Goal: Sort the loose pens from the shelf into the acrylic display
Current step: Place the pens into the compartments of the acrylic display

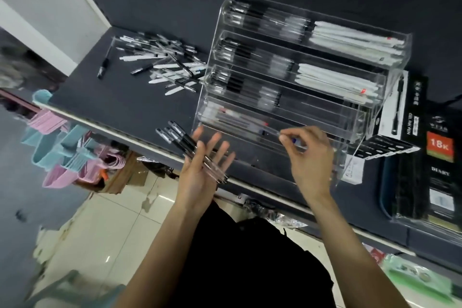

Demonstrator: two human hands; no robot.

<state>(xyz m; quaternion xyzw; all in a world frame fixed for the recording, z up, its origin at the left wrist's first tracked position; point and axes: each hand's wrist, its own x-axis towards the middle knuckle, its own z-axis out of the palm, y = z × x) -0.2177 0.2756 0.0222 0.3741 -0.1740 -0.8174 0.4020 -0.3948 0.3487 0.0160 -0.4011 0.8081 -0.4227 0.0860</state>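
A tiered clear acrylic display point(350, 117) stands on the dark shelf point(105, 97), its upper rows holding black and white pens. A heap of loose pens point(165, 62) lies on the shelf to its left. My left hand point(202, 170) is palm up with straight fingers at the shelf's front edge, and a bundle of several black-capped pens point(180, 137) lies across it. My right hand point(310, 155) pinches one clear pen point(296, 141) with a blue part, just in front of the display's lowest row.
A black-and-white gel pen box point(402, 107) and a stack of diary books point(440, 170) stand right of the display. Pink and blue plastic baskets point(57, 155) hang below the shelf at left. Tiled floor lies under me.
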